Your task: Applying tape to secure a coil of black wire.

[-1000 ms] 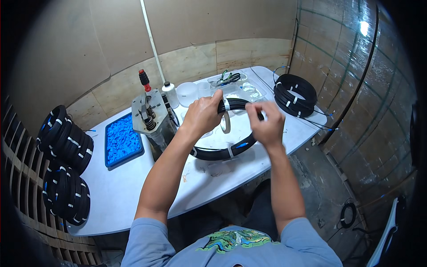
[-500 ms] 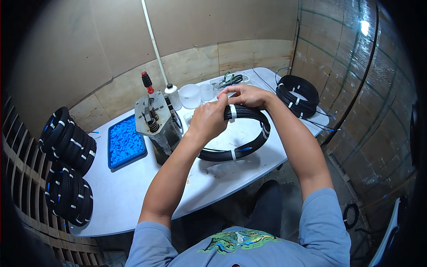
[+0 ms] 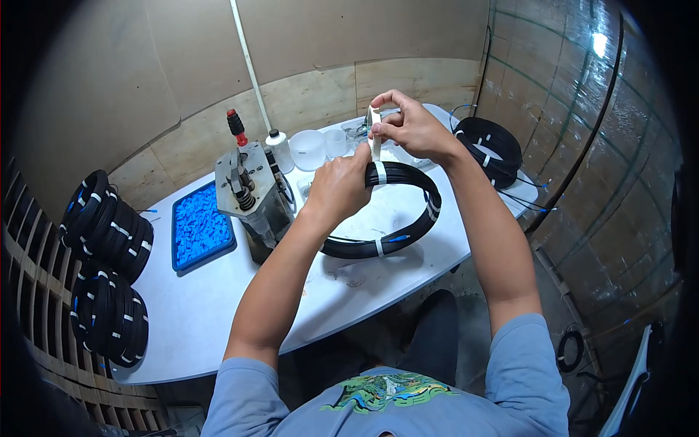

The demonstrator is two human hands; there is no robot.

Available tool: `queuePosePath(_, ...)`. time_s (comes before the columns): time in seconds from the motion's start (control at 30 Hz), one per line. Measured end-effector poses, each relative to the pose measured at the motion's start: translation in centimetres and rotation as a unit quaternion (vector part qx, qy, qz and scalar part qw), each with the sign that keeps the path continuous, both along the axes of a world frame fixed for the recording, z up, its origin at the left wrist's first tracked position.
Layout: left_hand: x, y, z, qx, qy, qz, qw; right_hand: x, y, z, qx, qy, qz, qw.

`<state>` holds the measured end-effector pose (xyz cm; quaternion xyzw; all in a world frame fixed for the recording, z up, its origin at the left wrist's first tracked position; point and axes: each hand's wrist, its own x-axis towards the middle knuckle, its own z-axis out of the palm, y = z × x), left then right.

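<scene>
1. Your left hand [image 3: 338,186] is closed around the left side of the black cable coil [image 3: 424,224], its thumb by a white band [image 3: 381,173]; its other fingertips are hidden.
2. Your right hand [image 3: 415,131] pinches a pale tape roll [image 3: 375,118] between thumb and forefinger, just above the coil.
3. The coil is tilted over the near part of the white table [image 3: 189,313]; whether its lower edge touches, you cannot tell from here.
4. The step in hand looks like taping the coil.
5. The next move calls for a steady left grip and taut tape.
</scene>
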<state>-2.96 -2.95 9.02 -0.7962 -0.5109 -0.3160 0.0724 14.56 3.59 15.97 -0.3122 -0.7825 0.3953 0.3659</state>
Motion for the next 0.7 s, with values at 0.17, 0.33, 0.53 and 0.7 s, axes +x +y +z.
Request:
queuePosePath(0.17,0.3,0.0,-0.1,0.007,-0.001,-0.013,1.0,-0.2,2.5,-2.3,-0.064,-0.061,-0.021,0.996)
queuePosePath(0.33,0.1,0.0,-0.3,0.013,-0.011,-0.011,1.0,-0.3,3.1,-2.5,-0.082,0.021,-0.007,0.996)
queuePosePath(0.53,-0.9,0.2,-0.2,-0.024,-0.016,0.025,0.999,-0.1,-4.0,-0.9,0.113,0.018,-0.023,0.993)
queuePosePath(0.7,-1.8,0.1,-0.5,-0.026,-0.021,0.048,0.998,0.2,-10.5,-11.7,0.277,0.103,-0.098,0.95)
